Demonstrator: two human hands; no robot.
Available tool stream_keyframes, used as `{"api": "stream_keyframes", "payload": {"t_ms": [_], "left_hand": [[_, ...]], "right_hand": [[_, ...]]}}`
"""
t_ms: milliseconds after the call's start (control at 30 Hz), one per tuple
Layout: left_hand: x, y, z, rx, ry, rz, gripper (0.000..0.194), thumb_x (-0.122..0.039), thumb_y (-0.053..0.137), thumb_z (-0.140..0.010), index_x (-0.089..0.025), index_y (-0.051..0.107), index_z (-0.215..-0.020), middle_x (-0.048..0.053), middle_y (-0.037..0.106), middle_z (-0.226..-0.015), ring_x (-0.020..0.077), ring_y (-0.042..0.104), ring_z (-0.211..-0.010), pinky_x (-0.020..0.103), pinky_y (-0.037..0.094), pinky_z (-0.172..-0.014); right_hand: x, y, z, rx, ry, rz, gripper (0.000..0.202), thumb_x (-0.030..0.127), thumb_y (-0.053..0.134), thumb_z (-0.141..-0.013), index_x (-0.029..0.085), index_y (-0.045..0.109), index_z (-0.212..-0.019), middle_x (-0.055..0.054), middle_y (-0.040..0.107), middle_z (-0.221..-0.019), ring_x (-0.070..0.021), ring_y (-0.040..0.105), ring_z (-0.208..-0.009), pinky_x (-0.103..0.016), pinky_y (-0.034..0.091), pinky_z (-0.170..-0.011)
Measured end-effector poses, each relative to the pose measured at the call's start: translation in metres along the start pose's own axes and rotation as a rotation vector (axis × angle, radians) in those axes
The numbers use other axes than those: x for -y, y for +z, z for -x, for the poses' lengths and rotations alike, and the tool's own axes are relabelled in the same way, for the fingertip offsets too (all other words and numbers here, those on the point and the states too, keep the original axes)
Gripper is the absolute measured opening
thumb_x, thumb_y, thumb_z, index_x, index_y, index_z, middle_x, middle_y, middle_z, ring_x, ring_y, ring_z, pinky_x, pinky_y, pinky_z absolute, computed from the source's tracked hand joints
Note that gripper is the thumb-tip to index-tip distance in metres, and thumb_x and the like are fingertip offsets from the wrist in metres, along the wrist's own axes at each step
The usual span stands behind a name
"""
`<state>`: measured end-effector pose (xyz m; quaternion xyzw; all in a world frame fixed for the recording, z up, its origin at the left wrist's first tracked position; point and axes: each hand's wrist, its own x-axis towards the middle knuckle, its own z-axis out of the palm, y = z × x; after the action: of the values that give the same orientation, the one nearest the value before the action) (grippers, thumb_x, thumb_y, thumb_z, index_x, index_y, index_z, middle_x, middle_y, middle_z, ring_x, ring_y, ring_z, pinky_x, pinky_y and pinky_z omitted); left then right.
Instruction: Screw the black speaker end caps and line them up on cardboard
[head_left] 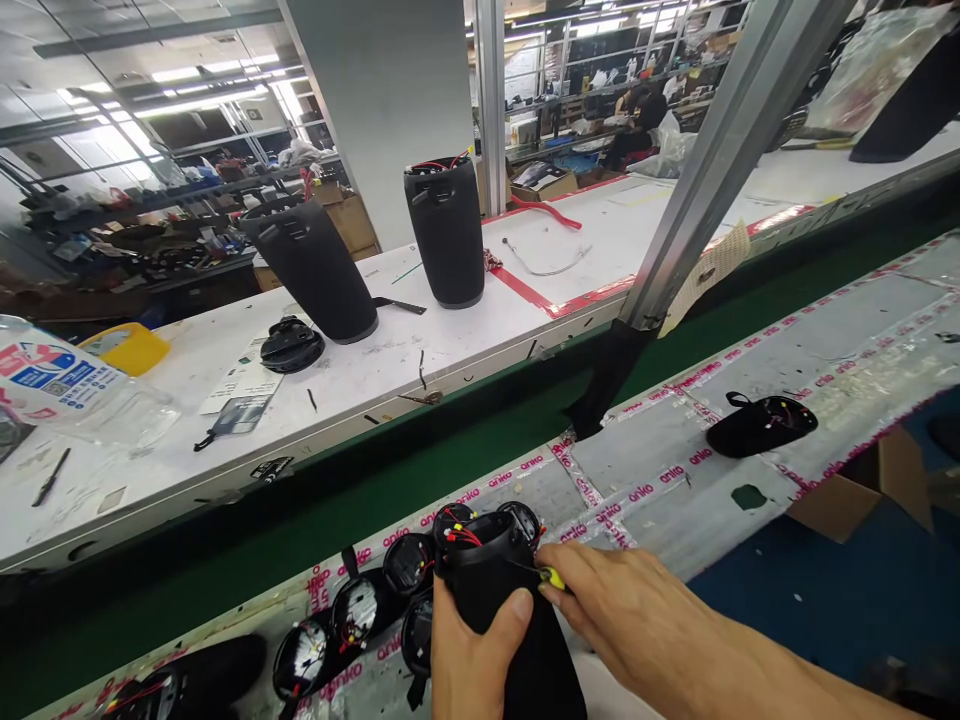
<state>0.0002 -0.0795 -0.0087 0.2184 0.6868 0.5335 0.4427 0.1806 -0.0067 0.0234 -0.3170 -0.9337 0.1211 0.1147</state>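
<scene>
The held black cylinder (544, 662) looks matt and cloth-covered, the slanted post (726, 160) smooth, bare metal.

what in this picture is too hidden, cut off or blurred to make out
Head view, yellow tool: partly hidden in the grip of the right hand.
Head view, held black cylinder: lower end cut off by the bottom edge.
Head view, plastic bottle: one end cut off by the left edge.
Head view, distant person: too small and blurred.

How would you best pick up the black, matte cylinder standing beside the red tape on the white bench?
I'd grip the black cylinder around its middle, coming from the near side. It stands upright with rounded sides that should suit a wide hold; red wires show at its open top, so avoid that end.
</scene>
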Motion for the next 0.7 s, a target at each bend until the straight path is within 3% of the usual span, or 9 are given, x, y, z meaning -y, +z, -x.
{"api": "stream_keyframes", "payload": {"t_ms": [367,700], "left_hand": [[0.01,-0.003,-0.002,-0.204,0.047,-0.339,0.085,-0.055,0.084,-0.069,-0.019,0.057,-0.141,0.018,0.075,-0.128,0.0453,0.069,-0.127,0.06,0.052,-0.111],[0.017,-0.005,0.0,-0.224,0.093,-0.476,0.076,-0.052,0.078,-0.072,-0.022,0.054,-0.138,0.016,0.072,-0.126,0.0435,0.069,-0.123,0.061,0.053,-0.11]], "right_hand": [[0.009,0.013,-0.004,0.087,0.09,0.05,0.019,0.009,0.055,-0.098,0.026,0.05,-0.105,0.003,0.073,-0.077,-0.025,0.07,-0.053,-0.038,0.015,-0.052],[0.017,0.027,-0.002,0.122,0.049,0.158,0.038,-0.003,0.061,-0.077,0.026,0.046,-0.096,0.002,0.069,-0.077,-0.0214,0.066,-0.051,-0.041,0.008,-0.052]]}}
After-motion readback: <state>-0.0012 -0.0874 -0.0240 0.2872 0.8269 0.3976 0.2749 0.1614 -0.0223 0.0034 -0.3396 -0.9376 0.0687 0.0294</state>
